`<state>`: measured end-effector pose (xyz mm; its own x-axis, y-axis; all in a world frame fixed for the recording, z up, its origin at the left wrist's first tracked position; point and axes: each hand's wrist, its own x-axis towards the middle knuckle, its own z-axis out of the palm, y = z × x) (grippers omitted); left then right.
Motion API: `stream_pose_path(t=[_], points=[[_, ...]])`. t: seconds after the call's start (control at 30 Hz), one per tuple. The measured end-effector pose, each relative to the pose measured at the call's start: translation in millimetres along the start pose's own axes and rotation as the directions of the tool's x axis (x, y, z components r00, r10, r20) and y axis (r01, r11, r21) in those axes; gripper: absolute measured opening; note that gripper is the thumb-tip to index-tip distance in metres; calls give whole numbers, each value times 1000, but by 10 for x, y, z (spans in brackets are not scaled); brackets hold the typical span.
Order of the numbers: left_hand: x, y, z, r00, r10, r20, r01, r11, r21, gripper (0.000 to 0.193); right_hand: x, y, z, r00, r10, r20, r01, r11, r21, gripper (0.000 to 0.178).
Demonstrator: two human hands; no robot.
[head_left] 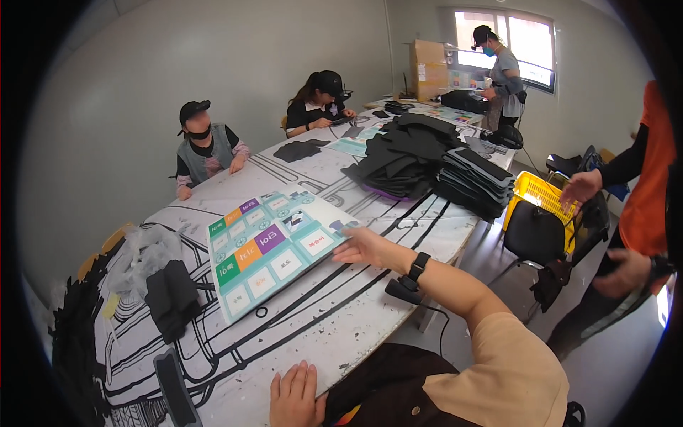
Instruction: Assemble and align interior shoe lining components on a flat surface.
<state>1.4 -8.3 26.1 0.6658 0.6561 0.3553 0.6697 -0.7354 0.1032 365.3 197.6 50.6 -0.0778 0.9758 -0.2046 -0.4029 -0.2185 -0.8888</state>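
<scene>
My left hand (pixel 295 398) lies flat at the table's near edge, fingers stretched out, holding nothing. My right hand (pixel 366 248) reaches out to the near right corner of a large printed board (pixel 288 249). Its fingers are extended and look to touch the board's edge; no firm grip shows. The board lies on the table, with teal, orange, purple and green blocks, white cards and small pictures. A black strap with a small device circles my right wrist. Left of the board are folded black cloth pieces (pixel 173 302) and a crumpled clear plastic bag (pixel 146 260).
A tall heap of black pieces (pixel 409 153) and a neat black stack (pixel 473 181) stand on the table (pixel 341 334). Two people sit across; another stands by the window. On the right, a person in orange stands near a black chair (pixel 533 231) and yellow crate (pixel 541 192).
</scene>
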Motion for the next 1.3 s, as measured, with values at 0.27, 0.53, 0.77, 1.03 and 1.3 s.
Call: stream_pose_path(t=[0.27,0.53,0.77,1.03,1.3], points=[[-10,-6,18,1000,-13,6,12,998,60,65,-359,-168,154,934,-351,71,357,926,-126,46],[12,-5,10,999,-16,41,12,995,95,64,-844,-688,-30,667,-743,-58,712,659,-242,50],[-44,-52,6,1000,-5,3,5,997,81,66,-952,-1164,-334,506,-861,-62,759,478,-442,40],[14,-34,6,1000,-22,12,21,996,88,67,-725,-1975,-605,334,-941,-44,911,335,-241,42],[-48,-68,-29,997,-70,-34,68,997,-42,61,-473,-1287,-198,809,-539,232,577,657,-485,51]])
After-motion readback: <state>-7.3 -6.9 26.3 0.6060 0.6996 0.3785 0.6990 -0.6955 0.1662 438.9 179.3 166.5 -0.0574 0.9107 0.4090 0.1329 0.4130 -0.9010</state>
